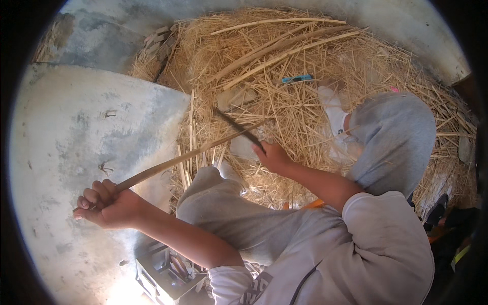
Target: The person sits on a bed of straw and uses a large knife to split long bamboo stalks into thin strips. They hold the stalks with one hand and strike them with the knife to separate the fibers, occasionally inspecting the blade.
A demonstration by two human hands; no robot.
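My left hand is closed around the near end of a long bamboo strip, out at the left in front of the pale wall. The strip slants up to the right, and its far end reaches over the straw-like shavings. My right hand grips a dark, narrow, knife-like blade, whose handle is hidden in the fist. The blade crosses the strip near its far end; whether the two touch I cannot tell. My bent legs, in grey trousers, are on both sides of the work.
A thick layer of shavings covers the floor. Several longer strips lie at the far side, near a light-blue cutter-like tool. A smooth pale wall borders the left. An open box with small items stands at the lower left.
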